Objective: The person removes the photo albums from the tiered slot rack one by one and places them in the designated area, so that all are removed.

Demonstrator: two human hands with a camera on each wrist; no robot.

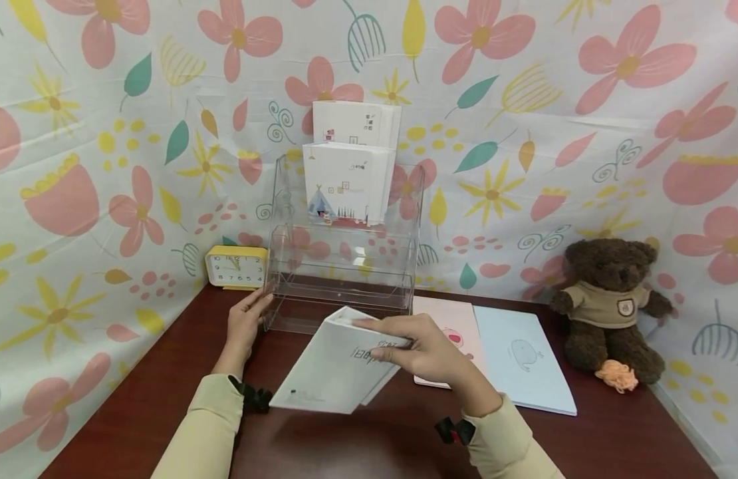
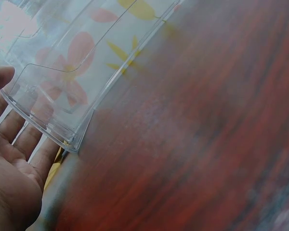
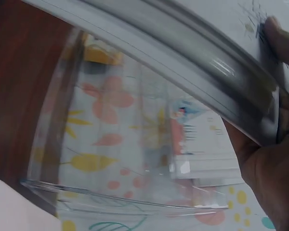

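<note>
In the left wrist view, the side of the clear rack is seen gripped between the thumb and fingers of the left hand; only in the head view is a brown teddy bear shown, at the right. The dark red counter is backed by flowered cloth. At the lower centre, a white book is pinched, tilted, by the right hand, between the hands.

Book in R grip: white, dk print. Rack at L grip: clear. Clock past L grip: yellow-framed. Past R grip: pink notebook, lt-blue notebook. Surface below: dk red-brown. Cloth beyond: white, pink/yellow/teal floral.
</note>
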